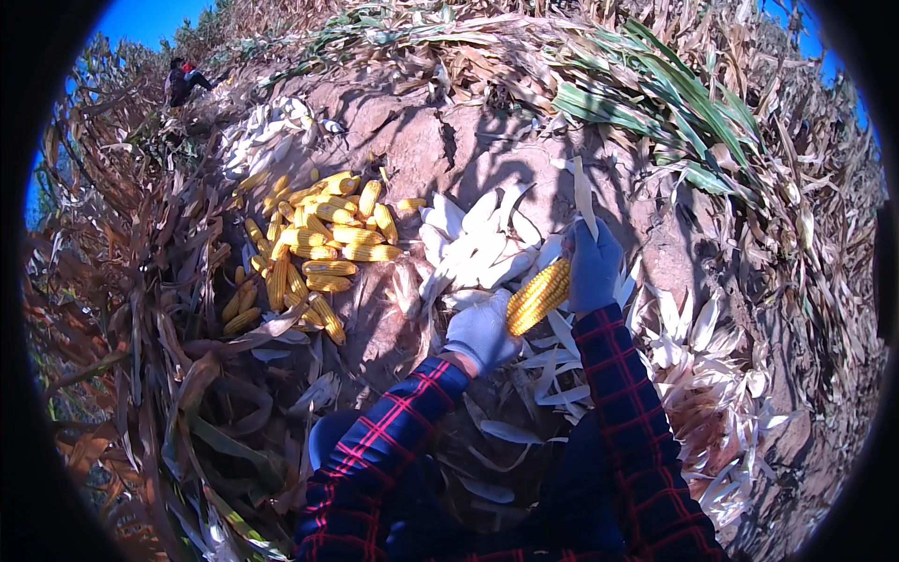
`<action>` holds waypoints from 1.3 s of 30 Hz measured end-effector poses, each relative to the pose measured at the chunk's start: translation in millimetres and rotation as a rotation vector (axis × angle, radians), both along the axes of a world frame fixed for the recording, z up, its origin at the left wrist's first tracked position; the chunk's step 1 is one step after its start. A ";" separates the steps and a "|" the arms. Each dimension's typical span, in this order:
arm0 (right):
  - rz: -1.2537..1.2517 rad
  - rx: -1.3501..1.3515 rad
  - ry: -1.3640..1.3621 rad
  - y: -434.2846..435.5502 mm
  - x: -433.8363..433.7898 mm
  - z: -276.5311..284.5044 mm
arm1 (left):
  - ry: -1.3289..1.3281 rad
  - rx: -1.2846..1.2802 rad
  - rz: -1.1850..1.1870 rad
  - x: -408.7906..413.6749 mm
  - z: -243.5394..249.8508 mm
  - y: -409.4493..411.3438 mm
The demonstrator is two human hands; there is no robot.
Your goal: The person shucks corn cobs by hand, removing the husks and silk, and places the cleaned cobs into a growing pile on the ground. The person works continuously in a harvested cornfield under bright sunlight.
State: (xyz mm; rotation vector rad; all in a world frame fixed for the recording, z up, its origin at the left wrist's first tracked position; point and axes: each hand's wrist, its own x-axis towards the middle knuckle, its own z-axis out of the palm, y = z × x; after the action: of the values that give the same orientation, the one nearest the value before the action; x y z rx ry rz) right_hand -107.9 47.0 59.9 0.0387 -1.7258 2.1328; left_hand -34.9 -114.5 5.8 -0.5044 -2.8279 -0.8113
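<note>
My left hand (483,333), in a pale glove, grips the lower end of a yellow corn ear (537,298) with its kernels bare. At the ear's upper end, my gloved right hand (595,267) is closed on the corn husk (583,193), a pale strip of which sticks up past the fingers. Just beyond my hands lies a heap of pale, unpeeled corn ears (481,239). To the left, bare yellow ears form a pile (316,232) on the soil. Loose husks lie on the ground between my knees. My right palm and fingertips are mostly hidden.
Shed husks (695,365) are scattered at the right. Another pale corn heap (270,130) lies farther off at the left, with a seated person (179,83) behind it. Dry cornstalks (133,281) line the left side, and green-leaved stalks (674,105) lie at the upper right.
</note>
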 end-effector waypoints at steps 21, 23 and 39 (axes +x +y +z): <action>0.221 -0.337 -0.356 20.8 9.1 24.6 | -0.066 0.017 -0.067 11.4 16.8 -5.7; 0.300 -0.242 -0.449 19.2 14.1 17.2 | 0.025 -0.291 0.007 13.6 31.9 -15.9; 0.002 1.278 -0.309 123.1 -22.4 -87.8 | -0.571 0.417 0.124 8.2 -36.1 -61.8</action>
State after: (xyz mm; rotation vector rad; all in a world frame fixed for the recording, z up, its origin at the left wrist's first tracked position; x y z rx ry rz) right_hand -130.2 170.2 -27.9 0.0588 -2.9356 0.7244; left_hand -26.8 -176.3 -30.3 -0.0303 -2.9767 -1.6889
